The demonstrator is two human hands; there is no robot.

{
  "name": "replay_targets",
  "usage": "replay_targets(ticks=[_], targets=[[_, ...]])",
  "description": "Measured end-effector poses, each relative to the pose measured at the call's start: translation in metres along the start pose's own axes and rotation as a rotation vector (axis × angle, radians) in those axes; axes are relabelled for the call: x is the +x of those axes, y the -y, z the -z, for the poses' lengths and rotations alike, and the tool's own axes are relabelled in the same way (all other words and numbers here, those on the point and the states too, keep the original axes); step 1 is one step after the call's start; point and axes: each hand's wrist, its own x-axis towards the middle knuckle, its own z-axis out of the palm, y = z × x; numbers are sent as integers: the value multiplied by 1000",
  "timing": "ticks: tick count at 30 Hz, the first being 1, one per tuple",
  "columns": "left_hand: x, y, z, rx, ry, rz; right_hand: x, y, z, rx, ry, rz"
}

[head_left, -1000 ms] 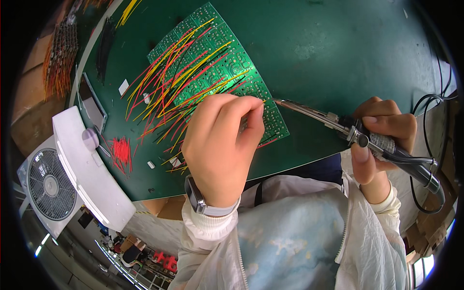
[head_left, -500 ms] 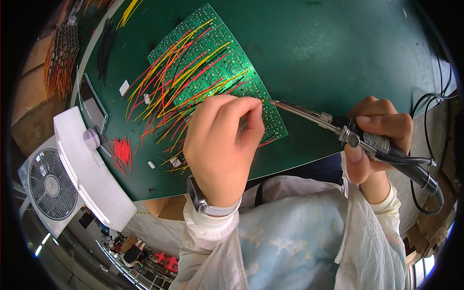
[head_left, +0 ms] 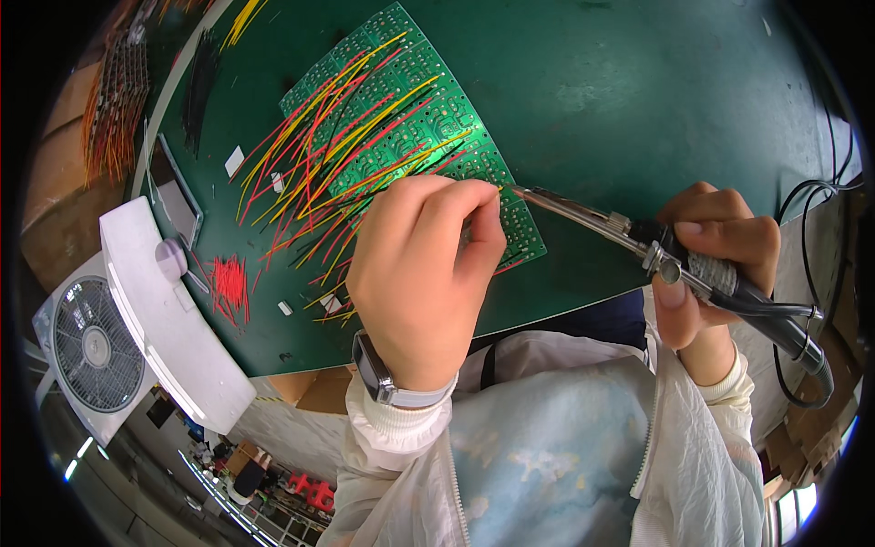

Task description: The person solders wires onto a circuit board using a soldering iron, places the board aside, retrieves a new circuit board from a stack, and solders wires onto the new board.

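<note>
A green circuit board panel [head_left: 463, 118] lies aslant on the table, with many red, yellow and black wires [head_left: 365, 120] standing out over it toward the left. Above the board's near right part, my left hand [head_left: 410, 273] is closed in a pinch on the end of a thin wire; the fingers hide most of it. My right hand [head_left: 729, 232] grips a soldering iron [head_left: 663, 261] with a metal feed tube along its barrel. The iron points left, its tip close to my left fingertips at the board's right edge. Whether the tip touches the board I cannot tell.
The green table [head_left: 638, 100] carries a pile of short red wires [head_left: 229, 284], yellow wires [head_left: 242, 23] and black wires [head_left: 196, 100]. A white lamp-like panel [head_left: 173, 314] and a fan [head_left: 94, 345] stand at the left. A black cable [head_left: 777, 365] loops at the right.
My left hand and the board have shifted slightly to the right. The soldering iron has barely moved, its tip still beside my left fingertips.
</note>
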Motion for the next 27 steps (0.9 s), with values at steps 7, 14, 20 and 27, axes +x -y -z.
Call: replay_targets(ticks=[7, 14, 20, 27], targets=[[1, -1, 0, 10, 12, -5, -1, 2, -2, -10, 5, 0], [1, -2, 0, 22, 12, -14, -1, 6, -6, -71, -18, -2], [1, -2, 0, 42, 2, -45, -1, 4, 0, -80, -36, 29], [4, -7, 5, 109, 54, -43, -3, 1, 3, -64, -46, 33]])
